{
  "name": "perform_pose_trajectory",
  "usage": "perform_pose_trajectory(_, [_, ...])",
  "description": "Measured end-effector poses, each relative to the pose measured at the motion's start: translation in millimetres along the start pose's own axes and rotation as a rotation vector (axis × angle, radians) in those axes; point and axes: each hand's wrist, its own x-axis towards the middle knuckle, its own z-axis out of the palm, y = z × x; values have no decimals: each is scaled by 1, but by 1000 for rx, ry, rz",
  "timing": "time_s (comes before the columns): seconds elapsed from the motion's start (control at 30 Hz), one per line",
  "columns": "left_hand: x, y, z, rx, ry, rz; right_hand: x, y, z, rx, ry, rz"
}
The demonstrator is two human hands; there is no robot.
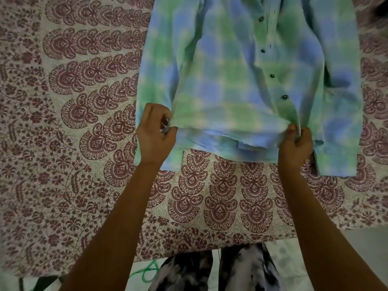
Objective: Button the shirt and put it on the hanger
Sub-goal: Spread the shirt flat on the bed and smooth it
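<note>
Head view: my left hand [155,131] and right hand [296,143] pinched the shirt [220,80] hem; buttons [284,97] beyond them looked fastened, so hanger next.

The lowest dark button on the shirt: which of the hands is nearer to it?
Right. The right hand pinches the hem of the shirt just below the lowest button; the left hand grips the hem far to the left.

Light: dim, soft and even, with a green-blue cast.
Shadows: faint; one dark fold on the shirt [220,70], a thin band under its hem.
Blur: shirt checks smeared and soft; top right corner streaked.
Sharpest: cloth [84,127] print near the middle.
Edges: print rows bow at the left.
Arms [117,206]: dark, little detail.
</note>
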Motion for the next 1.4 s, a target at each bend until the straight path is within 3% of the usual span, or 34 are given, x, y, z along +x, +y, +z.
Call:
perform_pose_trajectory(0.1, [-6, -1, -4, 59, -78, -104, 0, 3, 5, -73, -6, -28])
perform_pose_trajectory(0.2, [-20, -28, 1, 391, -408, -502, -5, 7, 7, -211, -84, 21])
perform_pose_trajectory(0.27, [-28, -40, 2, 507, -526, -620, -10, 13, 8, -319, -161, 62])
perform_pose_trajectory(0.4, [-30, -41, 5, 634, -476, -504, -26, 24, 9, -345, -201, 167])
perform_pose_trajectory(0.53, [-31, -49, 5, 643, -560, -15, -45, 29, 20, -312, -110, 438])
perform_pose_trajectory(0.6, [-31, -52, 3, 666, -614, 99, -47, 24, 24, -245, -71, 580])
perform_pose_trajectory(0.77, [-36, -45, -5, 576, -487, -138, -39, 20, 22, 116, -249, 811])
perform_pose_trajectory(0.9, [-41, -43, 0, 448, -394, -383, -27, 15, 20, 294, -158, 975])
perform_pose_trajectory(1.0, [-44, -42, 3, 335, -336, -461, -32, 9, 18, 436, -138, 945])
perform_pose_trajectory(1.1, [-42, -37, 0, 249, -297, -496, -33, 2, 6, 622, 17, 817])
perform_pose_trajectory(1.27, [-49, -8, 5, 11, -289, -300, -11, 2, -41, 765, 152, 599])
perform_pose_trajectory(1.4, [-69, 1, 25, 132, -415, -158, 1, 19, -68, 654, 278, 468])
